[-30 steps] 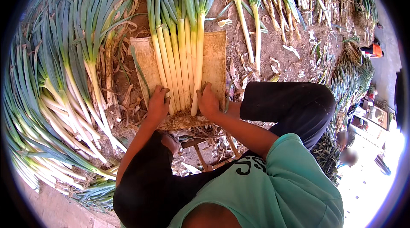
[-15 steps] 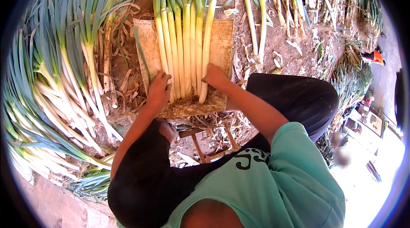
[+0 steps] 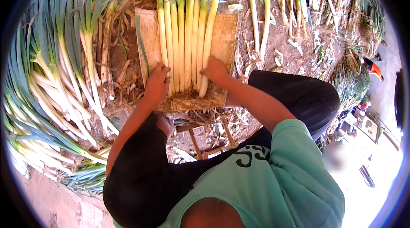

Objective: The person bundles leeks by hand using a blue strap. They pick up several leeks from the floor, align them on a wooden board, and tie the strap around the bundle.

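Some even inward pressure from the bare left hand (image 3: 158, 81) and bare right hand (image 3: 216, 72), fingers curled against the slender white-and-green leeks (image 3: 188, 52), clamping unclear, should keep stalks parallel.

Brown earth floor (image 3: 279, 36); pale paving (image 3: 51, 200) lower left; glare (image 3: 384, 181) lower right.

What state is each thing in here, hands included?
leek row, side by side, green tops pointing away
board, beneath the row, dirt-stained
left hand, fingers bent, against the row's left side
right hand, fingers bent, against its right side
leek heap, piled, stalks overlapping
wooden frame, partly hidden
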`<state>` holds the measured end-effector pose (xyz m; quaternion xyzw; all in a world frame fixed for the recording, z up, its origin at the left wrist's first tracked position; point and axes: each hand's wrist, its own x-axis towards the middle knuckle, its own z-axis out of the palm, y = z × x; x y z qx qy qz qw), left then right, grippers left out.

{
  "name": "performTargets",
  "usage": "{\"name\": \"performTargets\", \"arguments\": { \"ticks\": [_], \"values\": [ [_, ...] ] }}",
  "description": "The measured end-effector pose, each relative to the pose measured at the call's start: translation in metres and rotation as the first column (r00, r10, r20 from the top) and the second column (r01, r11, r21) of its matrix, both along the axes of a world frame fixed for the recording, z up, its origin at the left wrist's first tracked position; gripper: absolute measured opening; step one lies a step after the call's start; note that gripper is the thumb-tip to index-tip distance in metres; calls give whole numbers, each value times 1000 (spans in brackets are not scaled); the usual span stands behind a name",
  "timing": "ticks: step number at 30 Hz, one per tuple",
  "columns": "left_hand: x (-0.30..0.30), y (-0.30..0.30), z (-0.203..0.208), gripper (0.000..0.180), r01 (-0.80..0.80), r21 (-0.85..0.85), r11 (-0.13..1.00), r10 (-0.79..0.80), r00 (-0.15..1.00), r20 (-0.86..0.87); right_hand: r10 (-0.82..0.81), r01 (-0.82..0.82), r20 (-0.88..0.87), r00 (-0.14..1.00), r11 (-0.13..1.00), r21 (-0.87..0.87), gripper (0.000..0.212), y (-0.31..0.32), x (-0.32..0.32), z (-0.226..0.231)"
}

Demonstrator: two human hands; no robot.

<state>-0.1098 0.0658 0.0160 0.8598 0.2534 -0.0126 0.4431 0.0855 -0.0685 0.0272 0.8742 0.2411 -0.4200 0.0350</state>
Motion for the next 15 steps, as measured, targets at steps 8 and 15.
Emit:
{"name": "performTargets", "arguments": {
  "ticks": [8, 15],
  "values": [
    [4, 0, 4, 24, -13, -96, 995, 8, 999, -52, 158, -158, -37, 987, 987, 24, 53, 1, 7, 1],
    [14, -5, 10, 24, 28, 2, 1000, -28, 995, -92, 33, -24, -94, 995, 995, 97, 57, -1, 4, -17]
  ]
}}
